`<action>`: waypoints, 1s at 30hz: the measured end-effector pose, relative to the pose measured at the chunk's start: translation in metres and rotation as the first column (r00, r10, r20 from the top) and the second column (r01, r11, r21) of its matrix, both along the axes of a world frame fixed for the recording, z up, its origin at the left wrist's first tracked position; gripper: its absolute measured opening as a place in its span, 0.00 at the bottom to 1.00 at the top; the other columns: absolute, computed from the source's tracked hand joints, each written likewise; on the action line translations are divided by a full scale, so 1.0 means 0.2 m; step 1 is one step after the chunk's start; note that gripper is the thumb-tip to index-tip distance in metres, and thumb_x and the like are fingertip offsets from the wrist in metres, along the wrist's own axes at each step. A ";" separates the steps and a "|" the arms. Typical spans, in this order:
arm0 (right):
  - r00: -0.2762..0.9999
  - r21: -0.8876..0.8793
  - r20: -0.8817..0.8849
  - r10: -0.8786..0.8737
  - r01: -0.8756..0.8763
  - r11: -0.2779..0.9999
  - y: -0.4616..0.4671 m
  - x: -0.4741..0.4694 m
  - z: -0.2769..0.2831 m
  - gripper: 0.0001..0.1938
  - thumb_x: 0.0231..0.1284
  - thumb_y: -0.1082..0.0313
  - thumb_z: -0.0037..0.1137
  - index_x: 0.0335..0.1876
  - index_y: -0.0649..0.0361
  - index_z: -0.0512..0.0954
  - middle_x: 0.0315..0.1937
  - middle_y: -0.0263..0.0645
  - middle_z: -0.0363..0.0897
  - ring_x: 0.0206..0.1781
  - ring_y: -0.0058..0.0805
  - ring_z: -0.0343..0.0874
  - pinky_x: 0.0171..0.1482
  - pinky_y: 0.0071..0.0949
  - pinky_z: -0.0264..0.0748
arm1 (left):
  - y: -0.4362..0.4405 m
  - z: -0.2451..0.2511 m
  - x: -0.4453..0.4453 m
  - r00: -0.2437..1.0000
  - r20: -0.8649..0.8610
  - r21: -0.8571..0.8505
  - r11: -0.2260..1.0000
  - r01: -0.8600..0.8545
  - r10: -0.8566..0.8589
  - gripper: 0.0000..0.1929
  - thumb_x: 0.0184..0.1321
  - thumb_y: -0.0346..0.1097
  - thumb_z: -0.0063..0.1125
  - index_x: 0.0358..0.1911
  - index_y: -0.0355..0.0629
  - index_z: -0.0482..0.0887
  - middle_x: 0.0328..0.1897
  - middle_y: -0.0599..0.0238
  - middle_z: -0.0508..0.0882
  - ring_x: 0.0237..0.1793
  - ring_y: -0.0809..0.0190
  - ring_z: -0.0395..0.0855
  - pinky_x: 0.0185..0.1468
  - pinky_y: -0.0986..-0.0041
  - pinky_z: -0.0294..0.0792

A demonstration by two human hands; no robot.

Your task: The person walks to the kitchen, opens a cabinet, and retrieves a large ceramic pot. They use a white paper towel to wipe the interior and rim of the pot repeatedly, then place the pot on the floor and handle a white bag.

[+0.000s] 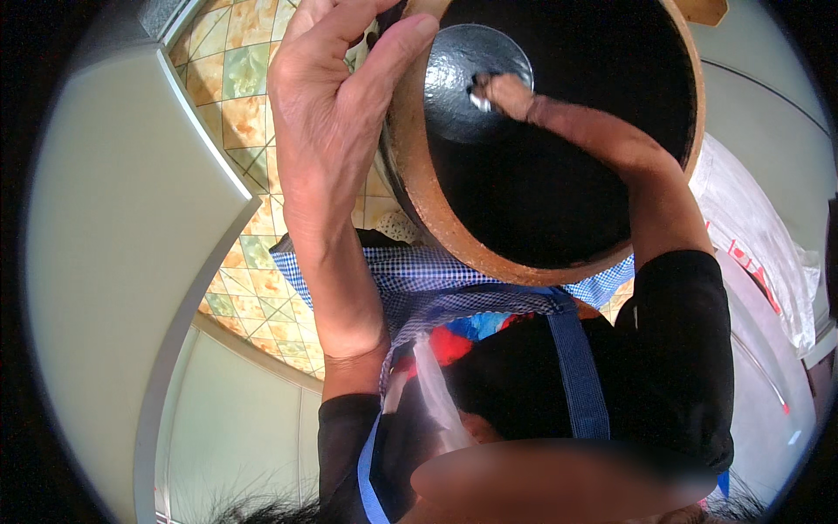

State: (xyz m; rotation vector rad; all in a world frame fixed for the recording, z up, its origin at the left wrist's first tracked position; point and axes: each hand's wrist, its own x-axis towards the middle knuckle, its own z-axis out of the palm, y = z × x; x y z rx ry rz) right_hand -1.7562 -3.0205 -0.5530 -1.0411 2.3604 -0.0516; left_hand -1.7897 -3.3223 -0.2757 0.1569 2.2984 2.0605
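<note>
A large jar, apparently earthenware, with a brown rim (425, 190) and a dark inside stands tilted against the person's front. My left hand (340, 85) is at the rim's upper left, its thumb over the edge; the other fingertips are partly cut off or hidden. My right arm reaches over the rim, and my right hand (504, 95) is deep inside, low over a round, shiny, wet-looking surface (458, 65), seemingly the jar's bottom. Its fingers are curled around a small white thing (481, 102), too blurred to name.
Patterned floor tiles (245, 72) show left of the jar, beside a pale cabinet or panel (131, 196). A white plastic sack (746, 216) with red print lies at the right. A blue checked apron (432, 268) touches the jar's near side. A wooden-looking object (706, 10) is at the top right.
</note>
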 end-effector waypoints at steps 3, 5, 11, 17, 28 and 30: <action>0.996 0.040 0.083 0.013 -0.016 0.999 -0.02 0.24 -0.01 0.06 0.55 0.66 0.52 0.38 0.53 0.77 0.31 0.43 0.77 0.33 0.40 0.81 0.30 0.41 0.78 | 0.02 0.01 -0.01 0.999 -0.044 0.015 1.000 0.002 -0.002 0.17 0.56 0.33 0.61 0.48 0.33 0.81 0.44 0.59 0.79 0.46 0.63 0.74 0.52 0.74 0.64; 0.974 0.154 0.185 -0.130 0.102 0.983 -0.07 0.29 -0.01 0.08 0.51 0.59 0.56 0.33 0.52 0.79 0.25 0.42 0.78 0.30 0.42 0.80 0.31 0.43 0.75 | 0.02 0.03 0.03 1.000 -0.004 0.035 0.999 0.001 -0.001 0.17 0.57 0.33 0.60 0.48 0.33 0.81 0.44 0.59 0.79 0.46 0.64 0.74 0.51 0.75 0.65; -0.166 0.443 0.896 -0.411 0.394 0.805 -0.30 0.10 0.05 0.19 0.47 0.69 0.67 0.47 0.55 0.78 0.39 0.34 0.81 0.40 0.27 0.81 0.42 0.27 0.80 | 0.03 -0.02 0.01 0.996 -0.078 0.037 0.999 -0.035 0.037 0.16 0.59 0.33 0.57 0.49 0.32 0.80 0.47 0.58 0.78 0.46 0.63 0.74 0.52 0.76 0.65; 0.207 0.204 0.865 -0.457 0.687 0.698 -0.20 -0.36 0.28 0.22 0.55 0.63 0.61 0.56 0.56 0.73 0.53 0.40 0.76 0.54 0.31 0.75 0.52 0.31 0.77 | 0.07 -0.03 0.02 0.991 -0.132 -0.133 0.990 -0.041 0.023 0.15 0.59 0.33 0.57 0.49 0.35 0.81 0.50 0.58 0.79 0.51 0.63 0.75 0.53 0.75 0.65; 0.933 0.345 0.249 -0.261 0.166 0.924 -0.02 0.19 0.02 0.09 0.53 0.70 0.50 0.37 0.59 0.81 0.35 0.46 0.81 0.41 0.45 0.82 0.40 0.38 0.80 | 0.03 0.00 0.02 1.000 0.000 -0.078 0.997 0.006 -0.006 0.16 0.58 0.33 0.58 0.49 0.34 0.81 0.47 0.58 0.79 0.46 0.63 0.75 0.50 0.75 0.66; 0.939 0.177 0.303 -0.161 0.110 0.978 -0.29 0.28 0.09 0.12 0.50 0.70 0.52 0.41 0.60 0.79 0.35 0.47 0.81 0.41 0.49 0.80 0.41 0.39 0.79 | 0.02 0.00 0.01 0.998 -0.053 -0.070 0.997 0.037 -0.041 0.16 0.58 0.33 0.58 0.49 0.34 0.81 0.46 0.58 0.79 0.45 0.63 0.75 0.49 0.75 0.66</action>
